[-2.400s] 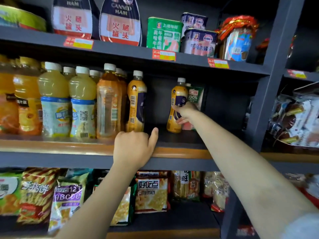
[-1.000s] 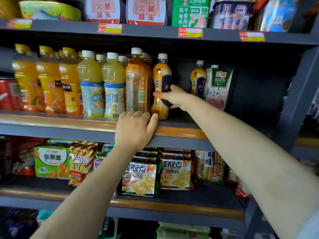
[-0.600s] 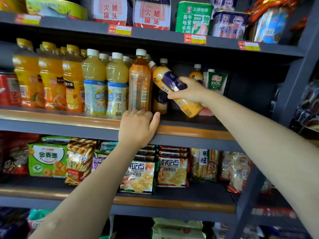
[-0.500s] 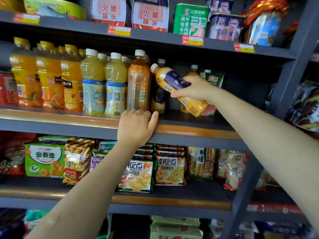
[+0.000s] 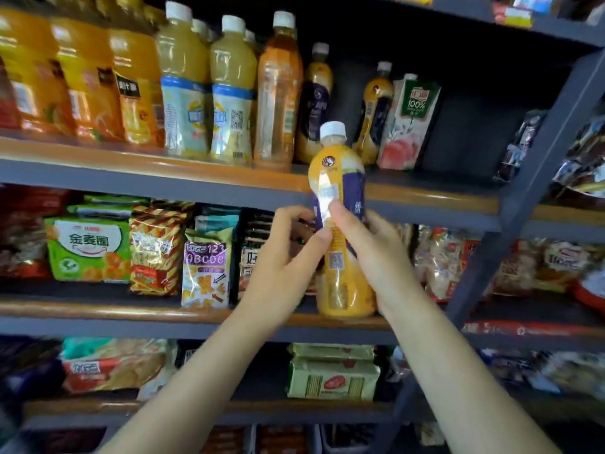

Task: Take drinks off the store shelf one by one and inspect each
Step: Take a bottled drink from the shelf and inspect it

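Yellow-and-purple bottle point(image 5: 340, 224): off the drinks shelf point(image 5: 229, 178), upright before the shelving, gripped by right hand point(image 5: 373, 253) and left hand point(image 5: 284, 257) together. Inspection apparently under way; many shelved bottles point(image 5: 229, 93) remain unchecked.

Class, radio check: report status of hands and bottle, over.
Both hands, left hand and right hand, gripping yellow-purple bottle. Bottle upright, off drinks shelf. Nothing blocking.

Grey shelving unit point(image 5: 537, 132), orange-edged boards point(image 5: 137, 160).
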`<action>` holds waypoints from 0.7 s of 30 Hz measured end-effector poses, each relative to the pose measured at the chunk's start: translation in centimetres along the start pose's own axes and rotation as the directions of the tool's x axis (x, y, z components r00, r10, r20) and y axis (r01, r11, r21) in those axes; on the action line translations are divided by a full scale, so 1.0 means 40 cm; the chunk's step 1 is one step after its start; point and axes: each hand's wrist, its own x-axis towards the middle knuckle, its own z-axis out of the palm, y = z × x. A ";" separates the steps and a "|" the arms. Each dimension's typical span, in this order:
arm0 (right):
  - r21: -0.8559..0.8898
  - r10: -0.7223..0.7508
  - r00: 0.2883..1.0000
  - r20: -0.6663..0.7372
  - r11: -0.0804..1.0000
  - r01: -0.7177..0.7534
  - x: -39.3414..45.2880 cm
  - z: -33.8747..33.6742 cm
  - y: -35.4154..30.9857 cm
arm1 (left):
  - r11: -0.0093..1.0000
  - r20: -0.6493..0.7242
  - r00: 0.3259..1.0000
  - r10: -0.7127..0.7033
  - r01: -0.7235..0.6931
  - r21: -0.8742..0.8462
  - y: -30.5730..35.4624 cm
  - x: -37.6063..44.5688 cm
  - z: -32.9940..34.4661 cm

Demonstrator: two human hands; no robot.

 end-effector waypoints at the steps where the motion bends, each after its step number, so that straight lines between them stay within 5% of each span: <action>1: 0.037 0.006 1.000 -0.023 0.999 -0.005 -0.026 0.032 0.023 | 0.998 -0.003 1.000 -0.021 0.021 -0.052 -0.018 -0.024 -0.013; 6: 0.095 0.060 0.986 -0.157 0.994 -0.045 -0.123 0.174 0.162 | 0.979 -0.070 0.984 -0.163 0.152 -0.139 -0.102 -0.143 -0.077; 11: 0.185 0.221 0.969 -0.107 0.963 -0.199 -0.215 0.248 0.270 | 0.892 -0.105 0.902 -0.418 0.386 -0.236 -0.158 -0.253 -0.145; 21: 0.297 0.206 0.978 0.039 0.932 -0.208 -0.275 0.280 0.305 | 0.829 -0.063 0.869 -0.490 0.442 -0.343 -0.166 -0.317 -0.210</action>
